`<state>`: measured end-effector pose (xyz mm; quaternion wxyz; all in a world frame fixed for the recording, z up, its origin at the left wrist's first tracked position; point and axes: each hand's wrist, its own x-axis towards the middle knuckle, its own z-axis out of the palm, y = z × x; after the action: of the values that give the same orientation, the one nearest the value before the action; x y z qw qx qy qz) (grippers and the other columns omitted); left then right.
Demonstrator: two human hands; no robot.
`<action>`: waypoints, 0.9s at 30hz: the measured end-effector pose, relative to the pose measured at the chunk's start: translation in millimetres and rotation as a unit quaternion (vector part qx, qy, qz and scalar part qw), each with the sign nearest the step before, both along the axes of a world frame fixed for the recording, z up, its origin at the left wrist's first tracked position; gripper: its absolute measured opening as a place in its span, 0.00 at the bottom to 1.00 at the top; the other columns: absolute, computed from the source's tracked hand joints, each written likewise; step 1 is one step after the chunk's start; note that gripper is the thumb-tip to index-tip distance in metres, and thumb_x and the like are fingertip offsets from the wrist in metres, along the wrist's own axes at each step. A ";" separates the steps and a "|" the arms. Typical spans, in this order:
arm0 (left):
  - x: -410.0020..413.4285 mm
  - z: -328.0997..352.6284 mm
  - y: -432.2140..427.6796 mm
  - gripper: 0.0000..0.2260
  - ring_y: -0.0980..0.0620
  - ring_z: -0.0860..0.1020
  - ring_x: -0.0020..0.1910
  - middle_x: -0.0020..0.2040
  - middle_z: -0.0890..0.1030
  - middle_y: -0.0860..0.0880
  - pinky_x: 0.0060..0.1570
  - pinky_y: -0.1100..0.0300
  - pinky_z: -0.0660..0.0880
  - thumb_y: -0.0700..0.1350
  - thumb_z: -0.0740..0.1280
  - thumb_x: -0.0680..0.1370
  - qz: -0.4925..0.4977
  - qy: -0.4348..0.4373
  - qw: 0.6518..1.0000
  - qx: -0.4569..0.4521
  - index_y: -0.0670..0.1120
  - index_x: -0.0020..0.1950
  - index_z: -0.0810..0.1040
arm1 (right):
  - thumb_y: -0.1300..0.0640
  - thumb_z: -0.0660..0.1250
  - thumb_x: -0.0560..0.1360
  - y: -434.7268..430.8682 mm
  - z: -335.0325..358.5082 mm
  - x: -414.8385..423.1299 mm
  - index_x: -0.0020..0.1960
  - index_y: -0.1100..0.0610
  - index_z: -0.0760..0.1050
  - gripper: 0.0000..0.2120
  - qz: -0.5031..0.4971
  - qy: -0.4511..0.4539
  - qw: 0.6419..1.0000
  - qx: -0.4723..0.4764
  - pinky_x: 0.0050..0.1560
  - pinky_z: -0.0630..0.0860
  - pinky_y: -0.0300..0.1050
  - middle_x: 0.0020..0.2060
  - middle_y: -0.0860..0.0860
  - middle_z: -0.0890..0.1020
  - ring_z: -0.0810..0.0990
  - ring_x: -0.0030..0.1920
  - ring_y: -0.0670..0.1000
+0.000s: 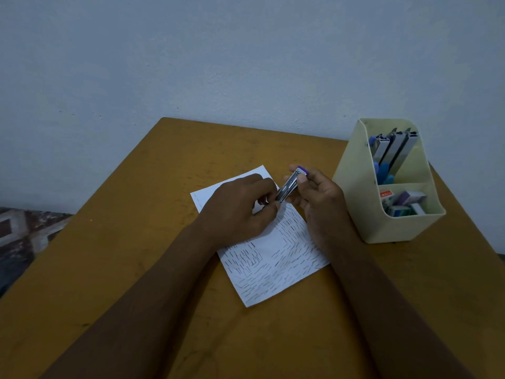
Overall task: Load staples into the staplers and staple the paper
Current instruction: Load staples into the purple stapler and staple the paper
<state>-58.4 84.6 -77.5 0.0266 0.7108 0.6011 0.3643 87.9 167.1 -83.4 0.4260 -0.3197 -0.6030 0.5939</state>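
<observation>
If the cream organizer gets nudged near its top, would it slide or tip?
Likely tips: the organizer stands tall, with staplers leaning in its rear compartment. Probably light, judging by thin plastic walls. The small boxes in front may steady it slightly.

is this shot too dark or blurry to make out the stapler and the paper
Head view: dim, bluish, flat light, no glare; the small silver stapler with a purple end, held between left hand and right hand, looks slightly soft; marks on the white paper sheet are legible; wide-angle distortion skews the mustard tabletop and tilts the cream plastic organiser.
</observation>
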 end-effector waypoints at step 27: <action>2.1 20.1 1.0 0.04 0.56 0.79 0.40 0.45 0.82 0.51 0.42 0.59 0.79 0.42 0.71 0.75 0.077 -0.091 0.992 0.040 0.45 0.48 0.82 | 0.59 0.64 0.76 6.4 10.6 17.4 0.47 0.61 0.80 0.07 -0.046 -0.375 0.873 0.309 0.44 0.69 0.42 0.42 0.56 0.82 0.77 0.45 0.53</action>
<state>-56.3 85.6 -57.4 0.0243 0.6264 0.6343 0.4525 105.3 173.6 -72.8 0.2719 -0.3982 -0.8547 0.1922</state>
